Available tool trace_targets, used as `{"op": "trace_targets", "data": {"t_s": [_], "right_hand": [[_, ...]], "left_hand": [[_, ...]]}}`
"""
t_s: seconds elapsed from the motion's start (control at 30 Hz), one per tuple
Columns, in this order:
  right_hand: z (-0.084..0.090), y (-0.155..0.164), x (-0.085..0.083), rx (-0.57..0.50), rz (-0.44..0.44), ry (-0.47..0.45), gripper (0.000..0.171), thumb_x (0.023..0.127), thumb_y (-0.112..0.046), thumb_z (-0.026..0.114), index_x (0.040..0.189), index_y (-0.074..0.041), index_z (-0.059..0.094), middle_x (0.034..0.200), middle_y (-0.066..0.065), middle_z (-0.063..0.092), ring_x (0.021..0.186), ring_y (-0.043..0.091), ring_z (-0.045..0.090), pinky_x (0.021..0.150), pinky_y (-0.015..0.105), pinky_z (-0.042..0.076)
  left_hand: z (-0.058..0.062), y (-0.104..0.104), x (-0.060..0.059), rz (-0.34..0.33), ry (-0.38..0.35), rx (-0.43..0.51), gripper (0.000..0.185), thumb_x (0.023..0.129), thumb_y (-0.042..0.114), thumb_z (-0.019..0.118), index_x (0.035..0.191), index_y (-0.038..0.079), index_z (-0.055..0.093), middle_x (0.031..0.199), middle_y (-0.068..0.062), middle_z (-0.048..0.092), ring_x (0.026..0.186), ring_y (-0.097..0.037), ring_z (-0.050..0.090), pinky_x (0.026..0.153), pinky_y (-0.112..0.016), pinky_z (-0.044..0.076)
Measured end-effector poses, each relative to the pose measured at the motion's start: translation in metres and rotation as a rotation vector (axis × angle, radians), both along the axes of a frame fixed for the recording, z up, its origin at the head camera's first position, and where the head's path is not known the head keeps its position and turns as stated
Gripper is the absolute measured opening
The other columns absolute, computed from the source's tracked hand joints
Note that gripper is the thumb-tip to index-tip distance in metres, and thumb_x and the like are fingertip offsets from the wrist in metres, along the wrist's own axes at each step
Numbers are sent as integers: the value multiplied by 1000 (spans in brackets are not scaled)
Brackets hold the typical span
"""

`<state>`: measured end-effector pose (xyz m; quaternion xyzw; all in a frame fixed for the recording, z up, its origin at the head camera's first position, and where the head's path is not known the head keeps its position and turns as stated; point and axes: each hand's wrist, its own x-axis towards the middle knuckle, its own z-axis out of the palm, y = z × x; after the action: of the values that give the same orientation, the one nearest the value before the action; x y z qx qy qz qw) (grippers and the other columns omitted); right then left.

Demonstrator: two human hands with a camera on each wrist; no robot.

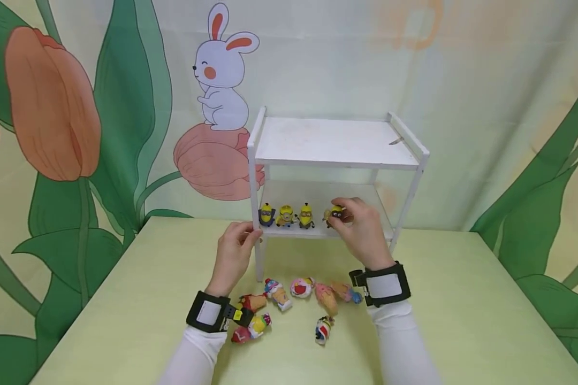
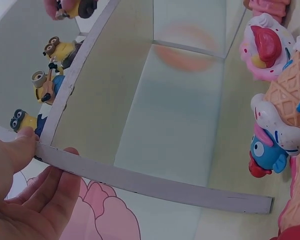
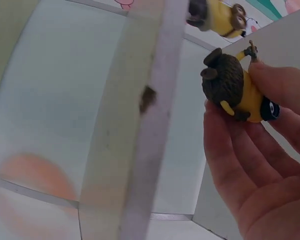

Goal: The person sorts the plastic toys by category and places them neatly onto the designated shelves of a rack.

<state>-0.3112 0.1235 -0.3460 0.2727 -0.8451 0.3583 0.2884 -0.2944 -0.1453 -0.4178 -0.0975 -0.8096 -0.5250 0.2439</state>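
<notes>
Head view: white shelf (image 1: 337, 141) standing on green table (image 1: 462, 299). Left hand (image 1: 233, 251) gripping shelf's front-left post, thumb and fingers curling round it. Right hand (image 1: 361, 227) pinching minion (image 1: 336, 214) between thumb and fingertips, holding it over lower tier, right of three minions (image 1: 286, 215) standing in row. Ice-cream toys (image 1: 289, 299) lying on table between wrists.

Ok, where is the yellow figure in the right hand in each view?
Head: the yellow figure is mid-frame, in the right hand at the lower shelf.
Left wrist: top left edge.
Right wrist: upper right, in the fingertips.
Shared landmark: the white shelf, its front edge in all three.
</notes>
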Motion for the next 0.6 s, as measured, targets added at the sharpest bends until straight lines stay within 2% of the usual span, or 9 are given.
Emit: {"op": "trace_targets", "data": {"t_s": [0.6], "right_hand": [[-15, -19, -10, 0, -32, 25, 31, 83, 3, 75, 113, 3, 67, 108, 18, 66, 83, 27, 66, 72, 36, 56]], "left_hand": [[2, 0, 2, 7, -25, 0, 21, 97, 14, 61, 111, 1, 69, 97, -10, 55, 89, -25, 66, 81, -39, 57]]}}
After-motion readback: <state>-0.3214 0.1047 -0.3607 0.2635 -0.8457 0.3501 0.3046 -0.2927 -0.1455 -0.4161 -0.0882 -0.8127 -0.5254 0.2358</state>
